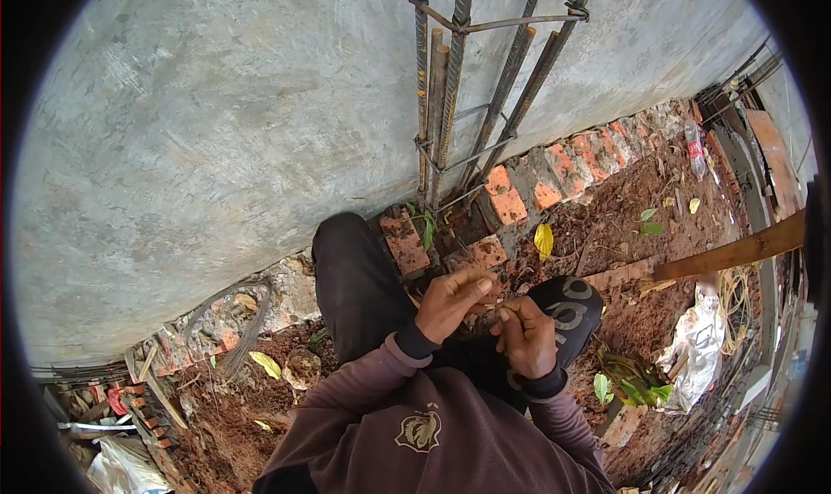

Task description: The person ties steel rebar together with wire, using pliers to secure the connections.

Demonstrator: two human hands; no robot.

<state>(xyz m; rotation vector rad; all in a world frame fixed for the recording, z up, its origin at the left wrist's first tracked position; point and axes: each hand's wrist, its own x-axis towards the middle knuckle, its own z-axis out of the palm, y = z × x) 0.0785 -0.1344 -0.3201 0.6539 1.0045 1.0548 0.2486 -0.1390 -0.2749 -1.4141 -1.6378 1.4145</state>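
In the head view, my left hand [454, 303] and my right hand [528, 336] are held close together in front of my body, above the gap between my knees. The fingers of my left hand are bent, with thumb and forefinger close together. My right hand is closed in a pinch. A thin, light bit shows between the fingertips, too small to name. Beyond my hands, an upright steel rebar cage [459, 104] with bent wire ties stands at the wall. Orange bricks [479, 252] lie around its base, just past my left hand.
A grey plastered wall [216, 148] rises ahead. A bundle of thin wires [251, 334] lies on rubble at left. Reddish soil [623, 200] runs along a brick row [576, 167]. At right are a wooden plank [736, 250], a white sack [695, 347] and a plastic bottle [695, 150].
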